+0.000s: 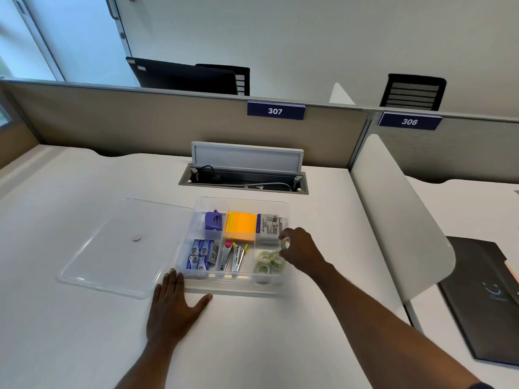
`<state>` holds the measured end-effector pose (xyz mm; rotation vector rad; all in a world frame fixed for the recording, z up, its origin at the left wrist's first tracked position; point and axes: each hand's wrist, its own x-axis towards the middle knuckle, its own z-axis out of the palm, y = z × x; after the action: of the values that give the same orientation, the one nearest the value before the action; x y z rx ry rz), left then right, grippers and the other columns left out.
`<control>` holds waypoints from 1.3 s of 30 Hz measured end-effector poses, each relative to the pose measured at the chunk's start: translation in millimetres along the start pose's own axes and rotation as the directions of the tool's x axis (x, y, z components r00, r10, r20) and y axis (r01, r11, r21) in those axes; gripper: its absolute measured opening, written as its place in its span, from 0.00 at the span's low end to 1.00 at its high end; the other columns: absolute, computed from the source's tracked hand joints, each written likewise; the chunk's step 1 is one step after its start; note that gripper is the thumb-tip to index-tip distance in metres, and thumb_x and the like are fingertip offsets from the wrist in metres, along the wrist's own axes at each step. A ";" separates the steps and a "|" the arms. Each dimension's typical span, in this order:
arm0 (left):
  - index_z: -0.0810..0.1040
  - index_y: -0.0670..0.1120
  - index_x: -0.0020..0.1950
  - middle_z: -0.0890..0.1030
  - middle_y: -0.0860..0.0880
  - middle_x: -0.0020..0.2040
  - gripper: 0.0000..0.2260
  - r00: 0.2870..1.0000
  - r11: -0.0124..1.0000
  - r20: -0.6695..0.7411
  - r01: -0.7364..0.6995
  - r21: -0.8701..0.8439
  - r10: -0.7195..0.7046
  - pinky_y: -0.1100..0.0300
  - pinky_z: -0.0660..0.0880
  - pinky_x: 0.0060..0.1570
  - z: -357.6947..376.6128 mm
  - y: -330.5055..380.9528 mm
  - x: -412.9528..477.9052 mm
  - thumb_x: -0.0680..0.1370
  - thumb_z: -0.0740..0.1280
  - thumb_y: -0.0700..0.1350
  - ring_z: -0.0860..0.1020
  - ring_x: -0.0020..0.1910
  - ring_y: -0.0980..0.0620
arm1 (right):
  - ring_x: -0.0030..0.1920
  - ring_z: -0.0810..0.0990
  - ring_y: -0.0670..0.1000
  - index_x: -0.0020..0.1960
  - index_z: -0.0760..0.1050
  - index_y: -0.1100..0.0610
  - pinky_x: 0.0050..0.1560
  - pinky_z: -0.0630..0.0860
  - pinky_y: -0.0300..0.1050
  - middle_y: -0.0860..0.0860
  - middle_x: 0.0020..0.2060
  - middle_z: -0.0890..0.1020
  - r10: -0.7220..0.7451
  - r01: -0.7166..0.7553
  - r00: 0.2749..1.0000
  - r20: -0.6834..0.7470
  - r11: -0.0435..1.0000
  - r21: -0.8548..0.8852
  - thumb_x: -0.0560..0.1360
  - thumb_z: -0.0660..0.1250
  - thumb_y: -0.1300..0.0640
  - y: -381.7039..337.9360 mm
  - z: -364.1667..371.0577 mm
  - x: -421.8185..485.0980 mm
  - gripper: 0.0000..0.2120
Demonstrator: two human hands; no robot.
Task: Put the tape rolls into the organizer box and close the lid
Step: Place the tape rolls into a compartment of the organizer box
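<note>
A clear plastic organizer box [241, 203] stands open on the white desk. Its front right compartment holds three clear tape rolls [265, 261]. My right hand [302, 249] hovers over that compartment, fingers shut on another clear tape roll [285, 244]. The clear lid [118, 245] lies flat on the desk to the left of the box, its right edge against the box. My left hand [175, 307] rests flat on the desk at the box's front left corner, fingers spread and touching the box edge.
Other compartments hold a purple sharpener [214, 220], orange sticky notes [241, 227], staple boxes [200, 254] and staplers [233, 255]. An open cable hatch [244, 175] lies behind the box. A white divider [393, 220] stands to the right, a dark folder [483, 299] beyond it.
</note>
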<state>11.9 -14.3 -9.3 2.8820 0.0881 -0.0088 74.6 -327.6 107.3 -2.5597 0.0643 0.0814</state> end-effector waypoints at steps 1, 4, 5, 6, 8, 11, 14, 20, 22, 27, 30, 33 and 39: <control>0.55 0.43 0.76 0.58 0.44 0.78 0.48 1.000 1.000 0.001 0.001 0.000 -0.001 0.51 0.51 0.76 0.2 -0.3 0.0 0.68 0.47 0.77 0.55 0.77 0.47 | 0.55 0.77 0.60 0.56 0.77 0.58 0.49 0.70 0.39 0.61 0.54 0.77 -0.020 0.020 0.999 0.027 1.000 -0.005 0.67 0.71 0.64 -1.8 3.0 0.1 0.17; 0.55 0.43 0.76 0.59 0.44 0.78 0.49 1.000 1.000 0.000 -0.001 0.005 0.001 0.51 0.51 0.76 0.7 -1.0 -0.1 0.68 0.47 0.77 0.55 0.77 0.47 | 0.60 0.75 0.60 0.57 0.77 0.58 0.59 0.73 0.43 0.61 0.57 0.76 -0.078 0.082 0.990 0.114 0.996 -0.032 0.68 0.71 0.63 -4.3 9.3 -1.5 0.17; 0.56 0.43 0.76 0.59 0.44 0.77 0.49 1.000 1.000 -0.001 0.000 0.006 0.000 0.51 0.51 0.76 0.8 -1.1 -0.1 0.67 0.47 0.77 0.55 0.77 0.47 | 0.62 0.75 0.60 0.56 0.78 0.58 0.62 0.73 0.46 0.60 0.58 0.76 -0.094 0.101 0.986 0.140 0.994 -0.049 0.69 0.71 0.63 -4.9 11.0 -1.6 0.16; 0.56 0.43 0.76 0.59 0.44 0.77 0.49 1.000 1.000 -0.003 0.002 0.005 -0.002 0.51 0.51 0.76 0.8 -1.1 0.0 0.67 0.46 0.77 0.55 0.77 0.48 | 0.62 0.75 0.60 0.56 0.78 0.58 0.64 0.73 0.47 0.60 0.58 0.76 -0.105 0.117 0.981 0.164 0.991 -0.065 0.69 0.71 0.63 -5.3 12.3 -1.8 0.15; 0.56 0.44 0.76 0.59 0.44 0.78 0.49 1.000 1.000 -0.002 0.003 0.004 -0.003 0.51 0.51 0.76 0.9 -1.0 0.3 0.67 0.46 0.77 0.55 0.77 0.48 | 0.63 0.74 0.59 0.56 0.78 0.58 0.65 0.72 0.49 0.59 0.59 0.76 -0.118 0.138 0.973 0.199 0.987 -0.087 0.70 0.71 0.63 -5.7 14.3 -1.8 0.15; 0.55 0.44 0.76 0.58 0.44 0.78 0.49 1.000 1.000 -0.001 0.000 0.002 0.000 0.51 0.50 0.76 0.7 -0.7 0.2 0.67 0.46 0.77 0.55 0.77 0.48 | 0.64 0.73 0.59 0.56 0.77 0.59 0.67 0.70 0.49 0.59 0.59 0.75 -0.115 0.133 0.979 0.167 0.986 -0.100 0.72 0.68 0.64 -4.3 16.1 -0.9 0.13; 0.56 0.43 0.76 0.58 0.44 0.78 0.49 1.000 1.000 -0.009 -0.001 0.002 0.001 0.51 0.50 0.76 0.1 0.3 -0.6 0.67 0.45 0.77 0.55 0.77 0.48 | 0.62 0.74 0.59 0.55 0.77 0.61 0.65 0.72 0.48 0.60 0.58 0.76 -0.100 0.104 0.994 0.051 0.991 -0.087 0.73 0.64 0.66 -2.8 15.2 2.6 0.11; 0.56 0.43 0.76 0.59 0.43 0.77 0.49 1.000 1.000 -0.022 -0.004 -0.006 0.004 0.51 0.51 0.76 -1.1 2.0 -1.7 0.67 0.45 0.77 0.55 0.77 0.47 | 0.59 0.76 0.60 0.54 0.77 0.64 0.61 0.75 0.48 0.61 0.56 0.76 -0.101 0.099 0.995 -0.017 0.989 -0.113 0.74 0.62 0.68 -0.9 12.6 15.5 0.11; 0.57 0.43 0.76 0.59 0.44 0.77 0.49 1.000 1.000 -0.023 -0.004 -0.004 0.004 0.51 0.51 0.76 -1.5 2.5 -1.5 0.67 0.46 0.77 0.55 0.77 0.48 | 0.60 0.76 0.60 0.55 0.78 0.63 0.63 0.75 0.49 0.61 0.57 0.77 -0.118 0.121 0.992 0.032 0.985 -0.124 0.74 0.63 0.67 -2.8 14.5 20.7 0.10; 0.58 0.43 0.76 0.60 0.44 0.77 0.48 1.000 1.000 -0.023 -0.004 -0.004 0.004 0.51 0.52 0.76 -1.1 2.0 -0.9 0.68 0.47 0.77 0.56 0.77 0.48 | 0.62 0.75 0.58 0.60 0.76 0.59 0.67 0.72 0.52 0.58 0.60 0.78 -0.183 0.251 0.952 0.244 0.926 -0.283 0.73 0.65 0.67 -9.0 24.7 28.3 0.16; 0.58 0.43 0.76 0.60 0.44 0.77 0.48 1.000 1.000 -0.024 0.001 -0.003 -0.001 0.51 0.52 0.76 -0.1 0.8 -0.2 0.68 0.47 0.77 0.56 0.77 0.47 | 0.61 0.76 0.59 0.59 0.76 0.62 0.65 0.74 0.55 0.60 0.59 0.79 -0.226 0.358 0.914 0.337 0.840 -0.408 0.75 0.64 0.64 -10.5 32.6 31.6 0.13; 0.59 0.43 0.75 0.61 0.43 0.76 0.47 1.000 1.000 -0.025 -0.004 -0.009 0.004 0.51 0.53 0.75 0.2 0.8 0.3 0.68 0.48 0.76 0.58 0.76 0.47 | 0.57 0.78 0.61 0.59 0.75 0.64 0.60 0.77 0.56 0.61 0.57 0.79 -0.226 0.405 0.897 0.379 0.762 -0.505 0.76 0.62 0.63 -9.5 39.8 31.9 0.12; 0.61 0.43 0.74 0.63 0.43 0.76 0.46 0.999 1.000 -0.035 -0.007 -0.005 0.007 0.52 0.53 0.75 1.6 -0.4 -0.2 0.69 0.50 0.75 0.59 0.76 0.47 | 0.58 0.74 0.62 0.60 0.75 0.63 0.57 0.77 0.58 0.63 0.61 0.73 -0.206 0.403 0.908 0.365 0.671 -0.623 0.77 0.64 0.58 -0.9 49.1 30.3 0.14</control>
<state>11.7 -14.3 -11.0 2.8773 0.0843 0.0437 102.7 -300.7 64.6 -3.2320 -0.6282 0.3852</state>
